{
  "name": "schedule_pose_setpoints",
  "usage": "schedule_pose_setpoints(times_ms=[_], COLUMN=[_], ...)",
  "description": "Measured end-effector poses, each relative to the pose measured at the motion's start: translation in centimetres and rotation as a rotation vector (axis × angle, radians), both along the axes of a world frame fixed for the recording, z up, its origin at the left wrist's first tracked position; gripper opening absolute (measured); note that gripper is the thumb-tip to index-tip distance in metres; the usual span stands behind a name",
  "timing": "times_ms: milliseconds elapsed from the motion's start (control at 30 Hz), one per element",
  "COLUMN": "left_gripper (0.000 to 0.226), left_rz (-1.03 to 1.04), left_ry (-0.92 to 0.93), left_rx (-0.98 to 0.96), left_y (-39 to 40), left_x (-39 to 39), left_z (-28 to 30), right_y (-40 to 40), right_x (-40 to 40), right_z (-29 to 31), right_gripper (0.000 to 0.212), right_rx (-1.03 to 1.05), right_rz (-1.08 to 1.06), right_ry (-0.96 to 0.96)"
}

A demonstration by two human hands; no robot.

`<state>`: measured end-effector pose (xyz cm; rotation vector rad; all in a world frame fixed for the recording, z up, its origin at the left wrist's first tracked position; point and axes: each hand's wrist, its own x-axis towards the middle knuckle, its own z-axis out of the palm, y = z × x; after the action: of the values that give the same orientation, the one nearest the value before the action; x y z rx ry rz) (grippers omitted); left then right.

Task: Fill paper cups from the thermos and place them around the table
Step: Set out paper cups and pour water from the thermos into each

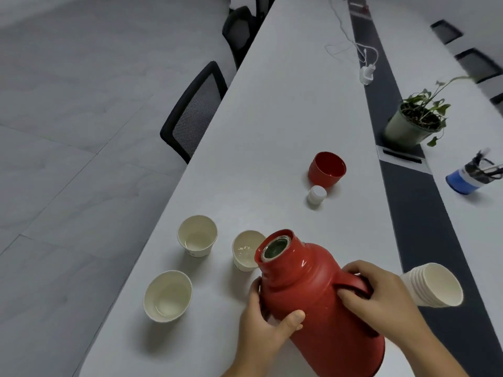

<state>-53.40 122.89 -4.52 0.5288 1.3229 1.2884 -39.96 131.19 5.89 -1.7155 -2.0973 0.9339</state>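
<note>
The right hand (pixel 381 288) is gripping the handle of the red thermos (pixel 321 297), while the left hand (pixel 268 326) is cupping its body from below. The thermos is tilting, its long axis running from the person up and left, its open mouth hanging over the nearest paper cup (pixel 246 250). Two more cups (pixel 197 235) (pixel 167 295) are standing further left, nearer the surface (pixel 272 131) edge. The next pour probably needs a leftward swing; open room lies there.
</note>
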Motion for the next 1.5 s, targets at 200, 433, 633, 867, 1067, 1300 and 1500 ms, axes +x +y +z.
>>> schedule_pose_setpoints(times_ms=[200,433,633,867,1067,1300,1500], left_gripper=[0.095,0.09,0.087,0.085,0.087,0.089,0.071], left_rz=[-0.078,-0.197,-0.246,-0.291,-0.276,-0.253,-0.063], left_ry=[0.277,0.439,0.633,0.744,0.764,0.79,0.866], left_rx=[0.045,0.172,0.237,0.252,0.225,0.195,0.086], left_y=[0.9,5.1,11.8,18.3,21.2,21.4,18.3], left_x=[-0.1,-0.7,-3.2,-7.3,-9.7,-10.1,-7.0], left_z=[1.4,3.4,5.3,5.4,3.7,2.9,3.9], right_y=[-0.2,2.3,7.1,12.9,16.0,16.9,15.4], right_x=[2.2,3.0,1.3,-2.9,-5.7,-6.3,-4.1], right_z=[-1.2,-2.5,-4.2,-7.3,-9.6,-10.8,-9.2], right_gripper=[0.03,0.029,0.022,0.024,0.026,0.019,0.02], right_rx=[0.018,0.03,0.064,0.056,0.08,0.063,0.054], right_rz=[-0.166,-0.294,-0.41,-0.457,-0.432,-0.377,-0.209], right_ry=[0.115,0.259,0.482,0.613,0.626,0.644,0.469])
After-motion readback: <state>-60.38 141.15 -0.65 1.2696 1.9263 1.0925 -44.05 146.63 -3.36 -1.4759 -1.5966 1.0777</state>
